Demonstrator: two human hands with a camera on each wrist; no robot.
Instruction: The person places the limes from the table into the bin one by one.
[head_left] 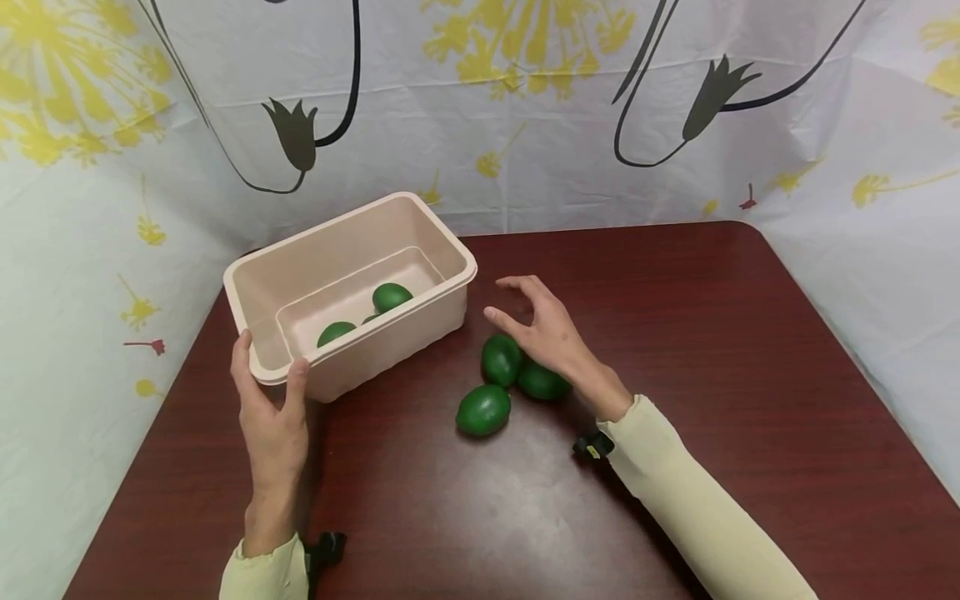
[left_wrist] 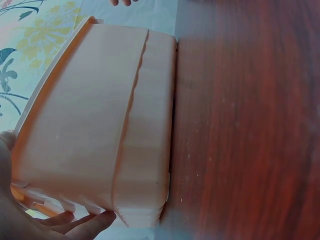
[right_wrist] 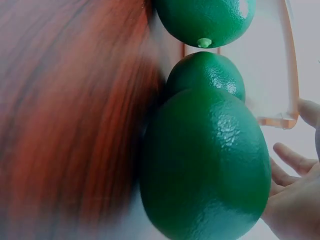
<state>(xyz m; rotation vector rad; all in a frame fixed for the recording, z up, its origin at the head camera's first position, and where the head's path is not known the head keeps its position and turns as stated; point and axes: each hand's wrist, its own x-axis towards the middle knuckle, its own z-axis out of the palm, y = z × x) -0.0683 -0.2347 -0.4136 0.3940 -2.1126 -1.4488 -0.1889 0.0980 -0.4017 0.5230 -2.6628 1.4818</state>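
Observation:
A beige plastic bin [head_left: 405,343] stands at the back left of the table. My left hand [head_left: 273,433] grips its near left corner, thumb on the front side and fingers round the left end. Inside lie a lime [head_left: 392,297], another lime [head_left: 336,332] and a sliver of a third, partly hidden by the front wall. My right hand [head_left: 553,335] hovers over the limes right of the bin, thumb and fingers spread with nothing between them. Beneath it are a lime [head_left: 500,360] and one partly covered lime [head_left: 542,382]; a nearer lime [head_left: 483,411] rests beside them.
The dark red-brown wooden table [head_left: 675,292] extends to the right and toward me. Behind it and along both sides hangs a white cloth [head_left: 420,133] printed with yellow flowers and dark stems. A dark strap device [head_left: 594,446] sits on the right wrist.

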